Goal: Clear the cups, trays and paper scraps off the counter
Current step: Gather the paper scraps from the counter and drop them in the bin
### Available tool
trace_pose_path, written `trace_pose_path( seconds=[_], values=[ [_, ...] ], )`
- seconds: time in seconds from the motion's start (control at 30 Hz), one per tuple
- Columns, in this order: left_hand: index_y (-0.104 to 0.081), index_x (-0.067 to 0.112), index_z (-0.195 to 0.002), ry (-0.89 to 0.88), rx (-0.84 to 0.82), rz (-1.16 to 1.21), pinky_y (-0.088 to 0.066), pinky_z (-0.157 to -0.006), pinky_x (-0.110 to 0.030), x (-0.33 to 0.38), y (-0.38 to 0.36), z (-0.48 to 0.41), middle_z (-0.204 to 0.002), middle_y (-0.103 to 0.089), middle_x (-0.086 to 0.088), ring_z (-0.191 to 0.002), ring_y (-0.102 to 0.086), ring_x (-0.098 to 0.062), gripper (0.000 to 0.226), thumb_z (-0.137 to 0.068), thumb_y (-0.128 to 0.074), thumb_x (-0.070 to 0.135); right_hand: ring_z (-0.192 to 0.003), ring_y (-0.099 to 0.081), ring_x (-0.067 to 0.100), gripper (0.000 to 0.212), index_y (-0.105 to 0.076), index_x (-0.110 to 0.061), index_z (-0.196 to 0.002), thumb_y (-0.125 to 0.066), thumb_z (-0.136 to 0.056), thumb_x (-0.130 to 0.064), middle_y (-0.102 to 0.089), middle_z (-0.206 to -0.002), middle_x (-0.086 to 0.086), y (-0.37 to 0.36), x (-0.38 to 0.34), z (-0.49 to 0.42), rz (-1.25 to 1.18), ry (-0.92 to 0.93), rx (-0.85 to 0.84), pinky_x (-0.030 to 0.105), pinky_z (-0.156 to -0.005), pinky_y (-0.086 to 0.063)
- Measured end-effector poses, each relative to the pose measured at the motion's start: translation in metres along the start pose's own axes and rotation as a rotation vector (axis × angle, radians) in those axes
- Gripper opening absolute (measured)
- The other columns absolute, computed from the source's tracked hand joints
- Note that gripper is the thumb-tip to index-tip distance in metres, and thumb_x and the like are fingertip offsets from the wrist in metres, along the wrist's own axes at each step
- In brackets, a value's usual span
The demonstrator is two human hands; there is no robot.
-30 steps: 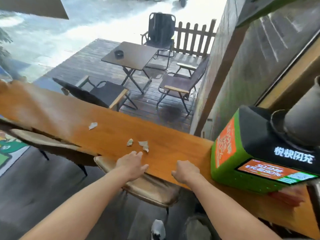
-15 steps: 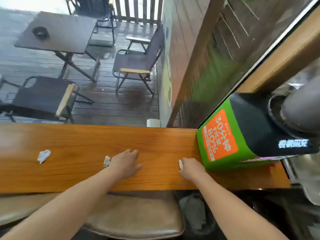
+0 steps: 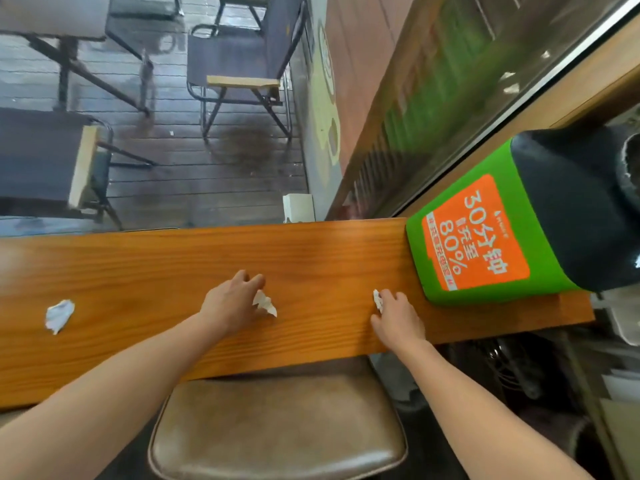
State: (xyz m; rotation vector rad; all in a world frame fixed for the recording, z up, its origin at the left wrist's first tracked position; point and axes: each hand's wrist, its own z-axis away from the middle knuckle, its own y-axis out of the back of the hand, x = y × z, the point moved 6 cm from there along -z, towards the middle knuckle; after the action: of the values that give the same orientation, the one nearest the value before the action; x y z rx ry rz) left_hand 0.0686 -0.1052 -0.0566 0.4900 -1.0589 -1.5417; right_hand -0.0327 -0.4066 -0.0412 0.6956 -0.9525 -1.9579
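Counter: long orange-brown wooden counter [image 3: 145, 271], runs left to right.
Left hand: left hand [image 3: 231, 301] palm-down on the counter, fingers loosely bent; crumpled white paper scrap [image 3: 265, 303] touches its thumb side, can't tell if pinched.
Right hand: right hand [image 3: 398, 315] fingers curled, pinches small white paper scrap [image 3: 377, 299] at the fingertips, low over the counter.
Third scrap: bluish-white paper scrap [image 3: 59, 315] lies on the counter, well left of both hands.
Box: green box with an orange label [image 3: 478, 237] on the counter's right end, near the right hand.
Stool: brown padded stool seat [image 3: 277, 431] below the counter's near edge.
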Motion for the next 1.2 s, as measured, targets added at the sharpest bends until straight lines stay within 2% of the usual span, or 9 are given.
trace_pose_path(
  seconds=[0.2, 0.3, 0.53, 0.73, 0.87, 0.93, 1.0, 1.13, 1.2],
  values=[
    [-0.054, 0.034, -0.122, 0.026, 0.051, -0.019, -0.054, -0.068, -0.032, 0.004, -0.017, 0.010, -0.117, -0.047, -0.003, -0.094, -0.057, -0.021, 0.043, -0.086, -0.068, 0.051, -0.108, -0.051, 0.025, 0.033, -0.049, -0.025, -0.129, -0.056, -0.097, -0.028, -0.045, -0.125, 0.007, -0.015, 0.002, -0.022, -0.026, 0.055, 0.084, 0.035, -0.082, -0.050],
    [-0.061, 0.031, -0.117, 0.004, 0.091, -0.002, -0.046, -0.066, -0.028, 0.006, -0.023, 0.013, -0.113, -0.047, -0.002, -0.092, -0.056, -0.019, 0.032, -0.089, -0.067, 0.045, -0.099, -0.053, 0.025, 0.014, -0.053, -0.021, -0.111, -0.049, -0.098, -0.017, -0.048, -0.109, 0.006, -0.020, -0.002, -0.026, -0.046, 0.107, 0.131, 0.037, -0.075, -0.052],
    [-0.067, 0.021, -0.088, -0.049, 0.138, 0.183, -0.052, -0.077, -0.035, 0.014, -0.017, 0.029, -0.107, -0.054, 0.001, -0.097, -0.051, -0.018, 0.012, -0.095, -0.061, 0.030, -0.089, -0.050, 0.025, 0.005, -0.049, -0.019, -0.091, -0.053, -0.094, -0.017, -0.045, -0.096, 0.002, -0.025, -0.009, -0.026, -0.090, 0.192, 0.029, 0.031, -0.071, -0.040],
    [-0.041, 0.022, -0.060, 0.061, 0.125, 0.263, -0.036, -0.055, -0.030, 0.004, 0.020, 0.061, -0.067, -0.050, 0.005, -0.065, -0.049, -0.021, 0.031, -0.084, -0.059, 0.015, -0.088, -0.050, 0.025, 0.007, -0.052, -0.014, -0.090, -0.055, -0.092, -0.019, -0.050, -0.102, 0.008, -0.014, -0.039, -0.014, -0.101, 0.219, -0.064, 0.031, -0.074, -0.040],
    [-0.042, 0.021, -0.073, 0.171, 0.153, 0.269, -0.043, -0.056, -0.037, -0.023, 0.046, 0.090, -0.069, -0.055, 0.000, -0.067, -0.053, -0.027, 0.023, -0.090, -0.048, 0.007, -0.102, -0.057, 0.033, 0.015, -0.058, -0.008, -0.102, -0.048, -0.094, -0.015, -0.061, -0.112, 0.015, -0.008, -0.098, -0.001, -0.044, 0.328, -0.166, 0.036, -0.081, -0.047],
    [-0.049, 0.022, -0.090, 0.222, 0.152, 0.291, -0.052, -0.065, -0.042, -0.042, 0.056, 0.105, -0.082, -0.061, -0.002, -0.074, -0.058, -0.026, 0.018, -0.094, -0.043, 0.005, -0.101, -0.059, 0.033, 0.021, -0.059, -0.011, -0.104, -0.040, -0.095, -0.009, -0.062, -0.115, 0.015, -0.008, -0.129, 0.010, -0.069, 0.370, -0.247, 0.041, -0.083, -0.053],
    [-0.053, 0.024, -0.105, 0.247, 0.137, 0.282, -0.053, -0.074, -0.039, -0.065, 0.062, 0.120, -0.096, -0.062, 0.000, -0.086, -0.059, -0.023, 0.029, -0.093, -0.041, 0.000, -0.101, -0.060, 0.034, 0.036, -0.061, -0.017, -0.105, -0.033, -0.092, 0.000, -0.060, -0.118, 0.014, -0.010, -0.160, 0.024, -0.090, 0.425, -0.337, 0.045, -0.083, -0.056],
    [-0.058, 0.024, -0.097, 0.299, 0.090, 0.215, -0.044, -0.077, -0.031, -0.121, 0.064, 0.143, -0.101, -0.058, 0.000, -0.092, -0.053, -0.019, 0.032, -0.091, -0.041, -0.002, -0.091, -0.060, 0.028, 0.042, -0.067, -0.021, -0.090, -0.033, -0.087, 0.005, -0.062, -0.113, 0.009, -0.020, -0.213, 0.049, -0.030, 0.525, -0.369, 0.040, -0.074, -0.055],
    [-0.059, 0.020, -0.088, 0.313, 0.071, 0.204, -0.041, -0.078, -0.030, -0.149, 0.063, 0.149, -0.099, -0.057, -0.002, -0.093, -0.051, -0.021, 0.027, -0.092, -0.040, 0.000, -0.093, -0.058, 0.027, 0.036, -0.064, -0.021, -0.093, -0.034, -0.089, -0.001, -0.063, -0.112, 0.009, -0.029, -0.233, 0.055, -0.015, 0.535, -0.342, 0.039, -0.079, -0.053]
  ],
)
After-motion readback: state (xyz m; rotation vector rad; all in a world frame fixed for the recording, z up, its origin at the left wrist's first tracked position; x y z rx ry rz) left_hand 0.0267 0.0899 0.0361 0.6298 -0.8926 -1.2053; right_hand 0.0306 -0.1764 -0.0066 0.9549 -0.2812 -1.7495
